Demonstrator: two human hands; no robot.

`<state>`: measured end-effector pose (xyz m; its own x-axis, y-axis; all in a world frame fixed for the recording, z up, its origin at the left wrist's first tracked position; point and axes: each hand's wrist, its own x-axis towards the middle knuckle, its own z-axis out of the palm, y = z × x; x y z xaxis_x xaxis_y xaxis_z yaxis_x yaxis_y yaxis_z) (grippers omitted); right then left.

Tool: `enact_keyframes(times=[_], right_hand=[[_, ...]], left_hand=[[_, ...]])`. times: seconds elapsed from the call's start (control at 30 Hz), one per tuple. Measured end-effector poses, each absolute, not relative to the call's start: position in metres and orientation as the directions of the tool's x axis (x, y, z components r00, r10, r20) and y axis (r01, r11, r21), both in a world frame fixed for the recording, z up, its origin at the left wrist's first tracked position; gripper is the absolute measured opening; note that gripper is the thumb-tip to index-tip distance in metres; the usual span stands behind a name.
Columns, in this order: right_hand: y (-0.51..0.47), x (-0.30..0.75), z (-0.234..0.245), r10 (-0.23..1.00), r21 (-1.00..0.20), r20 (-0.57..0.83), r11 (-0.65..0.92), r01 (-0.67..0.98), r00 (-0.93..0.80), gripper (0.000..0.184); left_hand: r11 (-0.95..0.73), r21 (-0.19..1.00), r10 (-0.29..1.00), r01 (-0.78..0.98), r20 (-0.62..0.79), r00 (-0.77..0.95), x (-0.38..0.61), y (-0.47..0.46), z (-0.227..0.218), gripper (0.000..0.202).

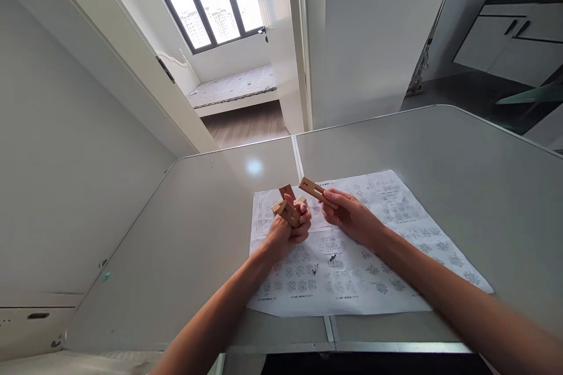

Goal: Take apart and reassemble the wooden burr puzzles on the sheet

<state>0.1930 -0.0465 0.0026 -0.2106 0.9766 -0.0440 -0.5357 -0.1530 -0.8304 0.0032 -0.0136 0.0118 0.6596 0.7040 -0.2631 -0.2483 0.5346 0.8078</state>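
My left hand (288,231) is closed around a cluster of crossed wooden puzzle pieces (287,206), held above the table; numbers are printed on them. My right hand (349,215) pinches a single notched wooden piece (311,188) marked 2, its free end pointing toward the cluster and just apart from it. Both hands hover over a printed instruction sheet (373,246) covered with small diagrams.
The sheet lies on a grey table (197,234) with a seam down its middle. Two small dark bits (332,258) rest on the paper. A white wall stands left, a doorway to a bedroom with a window behind, cabinets at the far right.
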Motion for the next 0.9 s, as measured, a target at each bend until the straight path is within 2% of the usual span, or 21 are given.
enact_keyframes(times=[0.23,0.37,0.6,0.73,0.9], right_hand=[[-0.048,0.194,-0.002,0.947,-0.811,-0.014,-0.199,-0.551,-0.321,0.035],[-0.047,0.195,-0.007,0.899,-0.802,0.005,-0.258,-0.539,-0.438,0.027],[-0.049,0.195,-0.01,0.838,-0.808,0.012,-0.313,-0.5,-0.545,0.027],[-0.051,0.196,-0.009,0.724,-0.814,0.032,-0.381,-0.438,-0.689,0.034],[-0.056,0.195,-0.005,0.534,-0.865,-0.006,-0.427,-0.264,-0.845,0.038]], left_hand=[[0.459,0.872,0.763,-0.171,-0.288,0.579,0.006,-0.022,0.011,0.068],[0.459,0.875,0.757,-0.156,-0.293,0.585,0.007,-0.022,0.007,0.067],[0.415,0.884,0.816,-0.213,-0.258,0.518,0.009,-0.02,0.006,0.063],[0.36,0.894,0.87,-0.268,-0.219,0.441,0.009,-0.018,0.005,0.064],[0.36,0.886,0.893,-0.293,-0.236,0.385,0.009,-0.019,0.008,0.066]])
